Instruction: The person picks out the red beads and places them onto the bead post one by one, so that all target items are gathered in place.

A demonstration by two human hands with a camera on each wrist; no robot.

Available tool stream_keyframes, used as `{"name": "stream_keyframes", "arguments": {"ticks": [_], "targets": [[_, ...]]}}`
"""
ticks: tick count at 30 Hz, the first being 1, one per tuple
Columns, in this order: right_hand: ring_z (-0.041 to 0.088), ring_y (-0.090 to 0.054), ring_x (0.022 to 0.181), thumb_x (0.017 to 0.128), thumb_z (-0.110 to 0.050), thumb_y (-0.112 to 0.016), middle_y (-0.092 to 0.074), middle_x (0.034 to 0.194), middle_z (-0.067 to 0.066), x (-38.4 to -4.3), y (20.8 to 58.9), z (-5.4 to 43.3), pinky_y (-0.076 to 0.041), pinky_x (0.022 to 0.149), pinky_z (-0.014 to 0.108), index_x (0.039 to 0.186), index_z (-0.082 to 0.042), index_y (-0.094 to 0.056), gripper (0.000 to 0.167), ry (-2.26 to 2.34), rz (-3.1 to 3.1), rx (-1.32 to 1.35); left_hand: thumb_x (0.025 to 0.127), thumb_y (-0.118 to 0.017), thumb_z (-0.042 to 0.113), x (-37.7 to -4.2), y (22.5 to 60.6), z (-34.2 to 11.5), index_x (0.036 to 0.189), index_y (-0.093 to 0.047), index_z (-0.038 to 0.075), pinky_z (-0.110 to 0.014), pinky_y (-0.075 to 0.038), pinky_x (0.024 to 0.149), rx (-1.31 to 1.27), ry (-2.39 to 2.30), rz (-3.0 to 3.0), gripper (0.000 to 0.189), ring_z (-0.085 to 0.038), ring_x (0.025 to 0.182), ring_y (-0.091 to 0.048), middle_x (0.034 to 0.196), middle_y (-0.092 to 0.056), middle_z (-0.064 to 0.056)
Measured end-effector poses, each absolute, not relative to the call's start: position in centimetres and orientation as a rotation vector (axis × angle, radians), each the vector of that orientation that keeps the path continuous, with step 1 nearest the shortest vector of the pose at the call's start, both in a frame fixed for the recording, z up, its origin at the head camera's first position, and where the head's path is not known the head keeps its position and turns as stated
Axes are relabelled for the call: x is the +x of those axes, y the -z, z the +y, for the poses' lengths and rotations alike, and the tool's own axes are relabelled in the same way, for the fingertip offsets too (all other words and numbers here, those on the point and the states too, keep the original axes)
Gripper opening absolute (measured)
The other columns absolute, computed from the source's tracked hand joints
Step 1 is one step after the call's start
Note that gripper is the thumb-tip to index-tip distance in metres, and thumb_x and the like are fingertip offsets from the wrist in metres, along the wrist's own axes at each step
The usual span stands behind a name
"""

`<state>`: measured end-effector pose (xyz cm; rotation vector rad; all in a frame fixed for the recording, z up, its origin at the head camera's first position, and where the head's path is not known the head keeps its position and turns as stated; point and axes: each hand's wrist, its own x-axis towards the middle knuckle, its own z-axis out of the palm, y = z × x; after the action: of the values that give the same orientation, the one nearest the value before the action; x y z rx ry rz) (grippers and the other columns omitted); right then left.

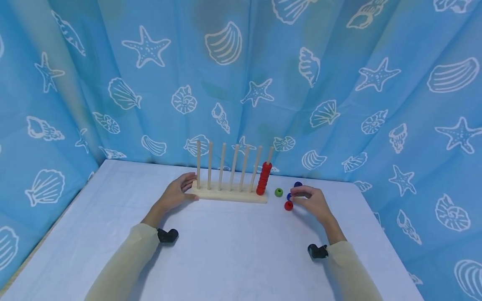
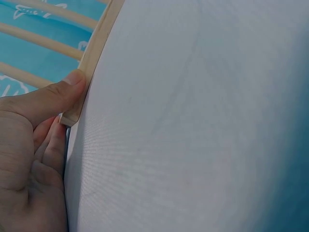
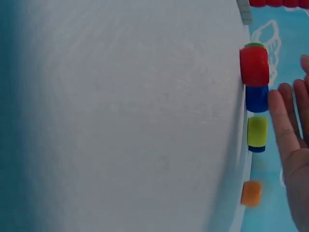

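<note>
A wooden peg rack (image 1: 229, 195) with several upright dowels stands on the table. Red beads (image 1: 264, 178) are stacked on its rightmost dowel. My left hand (image 1: 176, 192) holds the rack's left end, thumb (image 2: 72, 84) on the front of the base and fingers behind it. Over the loose beads to the right of the rack is my right hand (image 1: 311, 202), its fingers (image 3: 282, 121) fairly straight. Its fingertips are right at a blue bead (image 3: 257, 99), behind a red bead (image 3: 254, 66). Nothing shows gripped in this hand.
A green bead (image 1: 278, 192) lies between the rack and the right hand, another blue bead (image 1: 298, 184) farther back. The right wrist view also shows a yellow bead (image 3: 257, 131) and an orange bead (image 3: 251, 193). A blue shell-print curtain (image 1: 226, 83) hangs behind the white table (image 1: 233, 251).
</note>
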<state>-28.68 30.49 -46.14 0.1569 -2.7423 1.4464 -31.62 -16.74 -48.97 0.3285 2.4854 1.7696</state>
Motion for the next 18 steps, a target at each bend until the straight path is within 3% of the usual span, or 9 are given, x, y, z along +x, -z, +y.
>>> {"name": "stream_keyframes", "arguments": {"ticks": [8, 18], "targets": [[0.028, -0.055, 0.121, 0.087, -0.017, -0.075, -0.067, 0.115, 0.006, -28.63, 47.06, 31.52, -0.046, 0.104, 0.051, 0.115, -0.009, -0.070, 0.030, -1.480, -2.739, 0.253, 0.073, -0.084, 0.001, -31.90, 49.19, -16.74, 0.149, -0.034, 0.004, -0.028, -0.039, 0.110, 0.335, -1.771, 2.471, 0.092, -0.026, 0.136, -0.043, 0.148, -0.043, -0.014], [0.027, -0.060, 0.114, 0.081, -0.012, -0.079, -0.063, 0.123, 0.006, -28.45, 47.09, 30.80, -0.056, 0.094, 0.040, 0.120, -0.013, -0.068, 0.041, -1.606, -2.813, 0.202, 0.072, -0.084, 0.002, -32.03, 49.27, -16.76, 0.149, -0.034, 0.006, -0.030, -0.038, 0.111, 0.323, -1.763, 2.487, 0.092, -0.026, 0.136, -0.042, 0.148, -0.043, -0.013]]}}
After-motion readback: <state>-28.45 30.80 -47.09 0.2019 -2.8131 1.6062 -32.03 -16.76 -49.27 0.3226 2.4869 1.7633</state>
